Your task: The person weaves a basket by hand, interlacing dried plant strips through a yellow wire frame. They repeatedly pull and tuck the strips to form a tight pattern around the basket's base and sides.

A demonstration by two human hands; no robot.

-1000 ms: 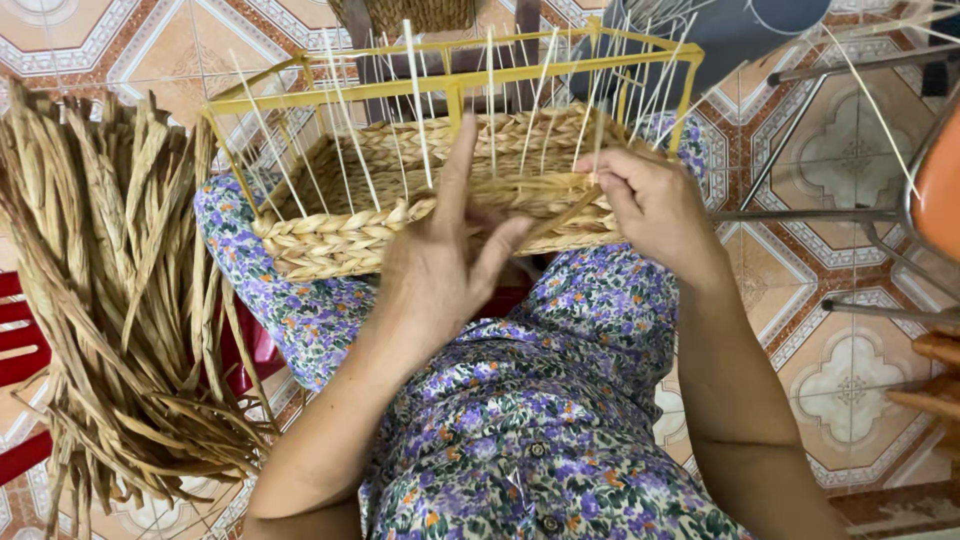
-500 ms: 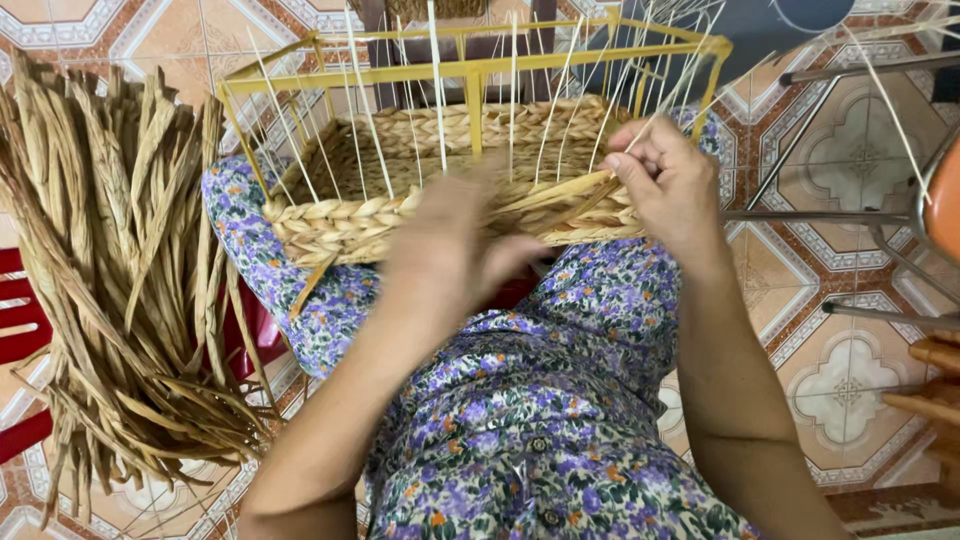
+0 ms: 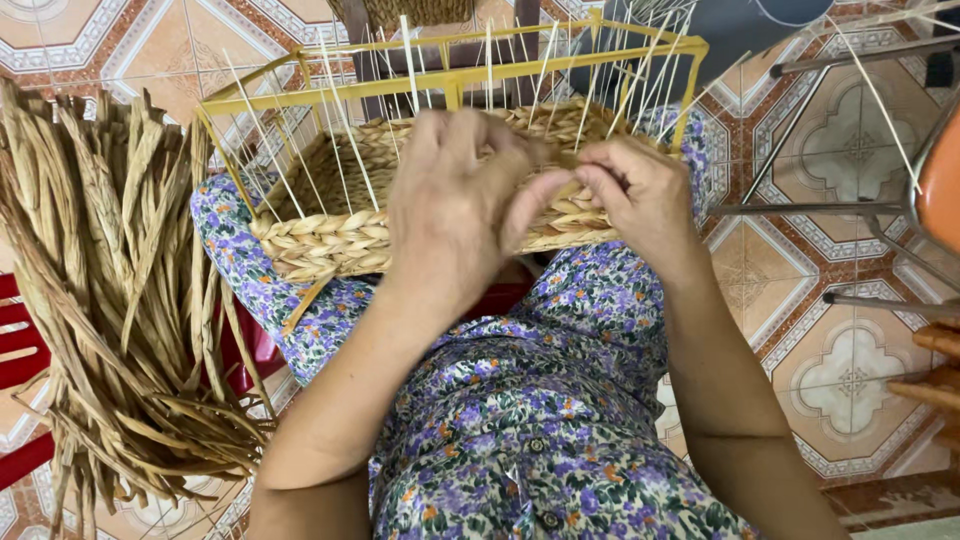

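Both hands pinching strand at half-woven basket rim.

Half-woven basket on flowered lap; dried straw bundle left of basket, over red stool, patterned tile floor.

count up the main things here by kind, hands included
bare hands: 2, left and right
half-woven straw basket on a yellow wire frame: 1
bundle of dried tan straw strands: 1
red plastic stool: 1
total: 5
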